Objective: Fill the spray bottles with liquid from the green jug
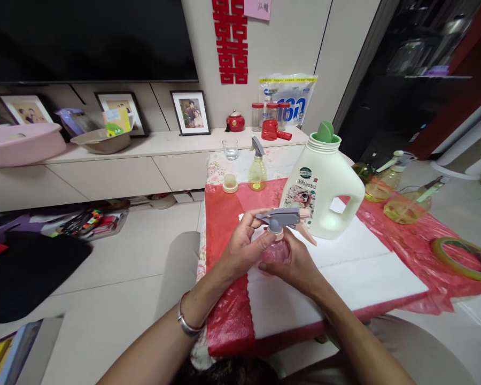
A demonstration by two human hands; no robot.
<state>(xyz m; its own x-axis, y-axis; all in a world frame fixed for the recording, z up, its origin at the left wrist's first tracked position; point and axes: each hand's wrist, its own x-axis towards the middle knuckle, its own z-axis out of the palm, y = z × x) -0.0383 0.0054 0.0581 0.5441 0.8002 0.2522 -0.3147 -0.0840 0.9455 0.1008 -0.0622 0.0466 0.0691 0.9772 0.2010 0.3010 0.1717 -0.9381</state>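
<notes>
A translucent pink plastic spray bottle (pixel 278 252) stands near-upright above a flat white sheet (pixel 344 283); the partly closed left hand (pixel 246 243) grips its neck, nearest the grey plastic head (pixel 282 217), the right hand (pixel 302 264) curled around its body.

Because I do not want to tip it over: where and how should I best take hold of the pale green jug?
Probably take the jug by its handle, with the right hand, once free of the spray bottle, coming from the right: the jug stands upright and the handle's opening lies on that side. Keep it level, since the green spout stands uncovered.
</notes>
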